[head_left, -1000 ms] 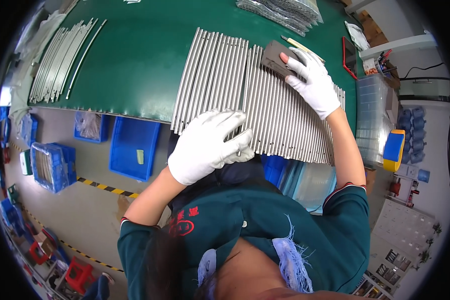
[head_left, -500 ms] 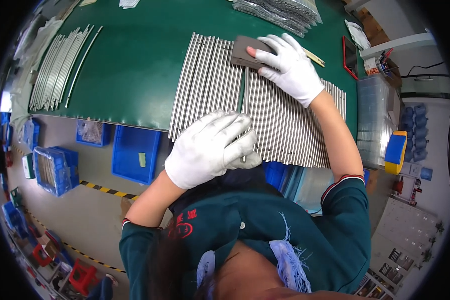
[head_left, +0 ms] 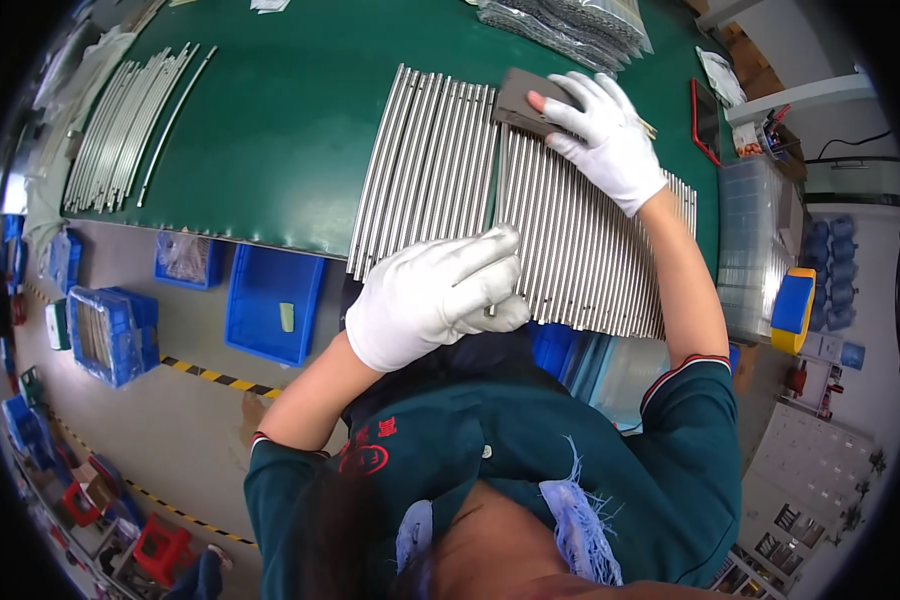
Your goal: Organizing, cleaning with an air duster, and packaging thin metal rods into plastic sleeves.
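Many straight silver metal rods lie side by side on the green table in front of me, a left group (head_left: 415, 165) and a right group (head_left: 580, 240) with a narrow gap between them. My right hand (head_left: 612, 145), in a white glove with a bare thumb tip, grips a grey-brown block (head_left: 523, 98) that rests over the far ends of the rods. At the near end, my left hand (head_left: 425, 295), also white-gloved, has its fingers pinched around one metal rod (head_left: 497, 180) beside the gap. The rod's near tip shows just below those fingers.
A separate bunch of thin rods (head_left: 130, 130) lies at the table's far left. Wrapped bundles (head_left: 570, 30) sit at the back, and a red-edged frame (head_left: 705, 120) at the right. Blue bins (head_left: 270, 310) stand on the floor below the table's near edge.
My right hand has slid the block slightly to the right across the far rod ends. My left hand has shifted a little rightward, its fingers still pinched at the near end.
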